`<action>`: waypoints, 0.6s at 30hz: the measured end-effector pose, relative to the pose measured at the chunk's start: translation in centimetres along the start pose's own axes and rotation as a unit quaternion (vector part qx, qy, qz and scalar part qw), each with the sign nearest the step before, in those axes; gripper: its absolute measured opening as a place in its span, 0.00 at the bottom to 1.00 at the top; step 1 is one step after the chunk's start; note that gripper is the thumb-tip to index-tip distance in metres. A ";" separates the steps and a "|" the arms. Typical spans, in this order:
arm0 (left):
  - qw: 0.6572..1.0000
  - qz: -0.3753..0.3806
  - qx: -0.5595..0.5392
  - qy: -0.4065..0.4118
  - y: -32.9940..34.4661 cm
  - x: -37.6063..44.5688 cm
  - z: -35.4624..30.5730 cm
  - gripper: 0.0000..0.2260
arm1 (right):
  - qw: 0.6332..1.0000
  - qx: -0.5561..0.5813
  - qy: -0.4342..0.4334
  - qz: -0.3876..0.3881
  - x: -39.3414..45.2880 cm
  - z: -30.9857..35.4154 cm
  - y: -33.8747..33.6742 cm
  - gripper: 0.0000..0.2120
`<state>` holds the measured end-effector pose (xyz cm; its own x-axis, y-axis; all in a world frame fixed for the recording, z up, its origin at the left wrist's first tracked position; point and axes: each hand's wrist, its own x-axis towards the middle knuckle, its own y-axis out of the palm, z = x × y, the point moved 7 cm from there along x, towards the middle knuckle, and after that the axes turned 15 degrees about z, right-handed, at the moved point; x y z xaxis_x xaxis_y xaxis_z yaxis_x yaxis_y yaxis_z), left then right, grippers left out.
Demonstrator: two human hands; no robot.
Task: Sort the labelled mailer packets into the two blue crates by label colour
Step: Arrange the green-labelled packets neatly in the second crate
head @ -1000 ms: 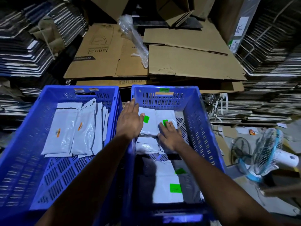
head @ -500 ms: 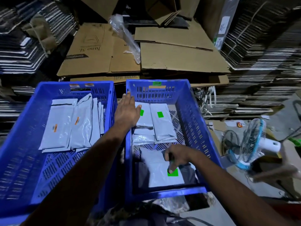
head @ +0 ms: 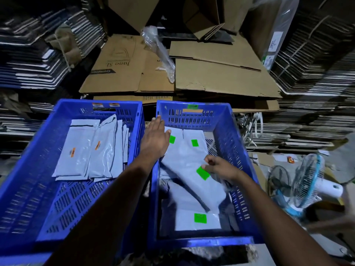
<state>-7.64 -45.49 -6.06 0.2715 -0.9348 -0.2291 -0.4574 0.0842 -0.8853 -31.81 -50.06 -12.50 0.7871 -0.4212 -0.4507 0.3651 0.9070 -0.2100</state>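
Observation:
Two blue crates stand side by side. The left crate (head: 48, 143) holds several grey mailer packets with orange labels (head: 76, 156). The right crate (head: 236, 150) holds grey packets with green labels, two at the back (head: 194, 135) and one flat at the front (head: 197, 219). My right hand (head: 221, 167) pinches a green-labelled packet (head: 190, 173) by its right edge and holds it tilted above the others. My left hand (head: 155, 139) lies flat with straight fingers on the right crate's left wall, touching the back-left packet.
Flattened cardboard boxes (head: 221, 77) and a crumpled plastic bag (head: 159, 50) lie behind the crates. Stacks of folded cartons rise at left (head: 28, 60) and right (head: 317, 73). A small blue-and-white fan (head: 311, 181) sits on the floor to the right.
My right hand has taken hold of a green-labelled packet from the front of the right crate and lifted it toward the back packets. My left hand stays on the crate wall.

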 end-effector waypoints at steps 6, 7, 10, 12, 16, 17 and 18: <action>0.999 -0.006 -0.037 0.002 0.0 0.0 0.0 0.26 | 0.988 0.042 0.032 -0.143 5.8 1.0 -1.3 0.14; 0.999 -0.007 -0.041 0.003 0.0 0.0 0.0 0.26 | 0.986 0.045 0.044 -0.154 6.7 1.4 -1.2 0.14; 0.999 -0.016 -0.047 0.008 -0.1 0.0 0.2 0.26 | 0.983 -0.006 0.069 -0.173 9.5 2.5 -1.0 0.14; 0.999 -0.019 -0.043 0.011 -0.1 0.0 0.1 0.26 | 0.980 -0.097 0.095 -0.143 11.2 2.8 -0.9 0.13; 0.999 -0.021 -0.043 0.010 -0.2 -0.1 0.0 0.26 | 0.960 -0.199 0.099 -0.173 12.7 3.3 -1.5 0.14; 0.999 -0.021 -0.045 0.008 -0.2 -0.1 0.0 0.26 | 0.951 -0.230 0.083 -0.189 12.8 3.6 -1.3 0.17; 0.999 -0.021 -0.043 0.006 -0.2 0.0 0.0 0.26 | 0.940 -0.270 0.067 -0.196 13.1 3.9 -0.9 0.21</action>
<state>-7.50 -45.52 -5.89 0.2826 -0.9407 -0.1875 -0.5170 0.0153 -0.8559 -19.87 -56.39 -14.88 0.5614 -0.7521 -0.3451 0.2797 0.5650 -0.7762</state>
